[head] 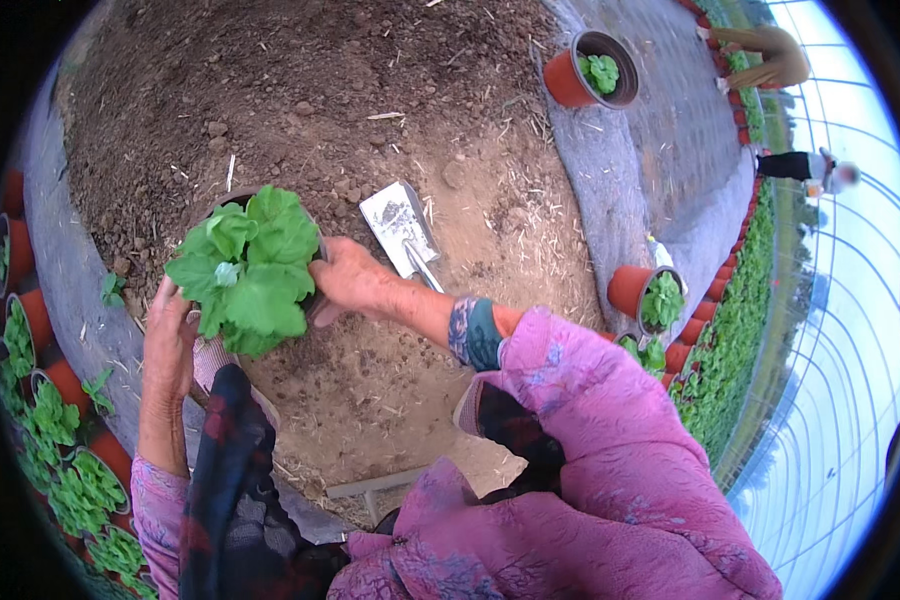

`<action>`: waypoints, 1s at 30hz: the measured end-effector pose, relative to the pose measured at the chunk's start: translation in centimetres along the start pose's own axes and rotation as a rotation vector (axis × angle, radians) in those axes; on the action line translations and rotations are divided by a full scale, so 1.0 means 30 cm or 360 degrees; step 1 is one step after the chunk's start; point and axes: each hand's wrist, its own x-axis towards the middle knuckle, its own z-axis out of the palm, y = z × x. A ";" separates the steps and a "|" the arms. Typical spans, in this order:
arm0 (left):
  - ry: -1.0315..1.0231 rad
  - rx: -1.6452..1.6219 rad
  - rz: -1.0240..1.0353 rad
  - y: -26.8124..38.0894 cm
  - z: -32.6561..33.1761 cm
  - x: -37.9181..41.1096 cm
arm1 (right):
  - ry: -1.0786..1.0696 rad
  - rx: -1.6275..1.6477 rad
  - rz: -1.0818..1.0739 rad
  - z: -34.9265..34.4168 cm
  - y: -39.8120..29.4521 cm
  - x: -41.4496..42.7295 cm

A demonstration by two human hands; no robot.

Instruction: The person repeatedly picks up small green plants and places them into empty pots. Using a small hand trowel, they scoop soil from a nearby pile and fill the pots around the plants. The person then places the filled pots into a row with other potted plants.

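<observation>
A broad-leaved green plant (251, 274) stands in a round plastic pot between my hands, and its leaves cover most of the pot. From the left, my left hand (169, 341) holds the pot's side, its fingertips partly hidden by leaves. My right hand (351, 279) grips the opposite side near the rim, thumb uppermost. Just beyond my right hand, a metal shovel blade (394, 214) lies face up on the ground, some dark soil on it. Its shaft passes under my right forearm.
Loose dark soil (307, 90) is heaped ahead. Red-brown pots with similar plants (82, 491) crowd the left edge. A potted plant (600, 73) sits on grey ground cloth (600, 165) at upper right, another (661, 300) lower down. Two people (784, 165) (772, 60) are farther off inside the greenhouse.
</observation>
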 end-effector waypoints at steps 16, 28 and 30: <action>-0.0278 0.0628 -0.0359 0.041 0.128 -0.103 | 0.1020 -0.0436 0.0307 -0.945 0.294 -0.950; -0.0325 0.0603 -0.0766 -0.185 0.089 -0.093 | 0.0805 -0.2394 0.0759 -1.327 0.393 -1.007; -0.0272 0.0593 -0.0788 -0.175 0.065 -0.111 | 0.1135 -0.1976 0.0173 -1.260 0.204 -0.854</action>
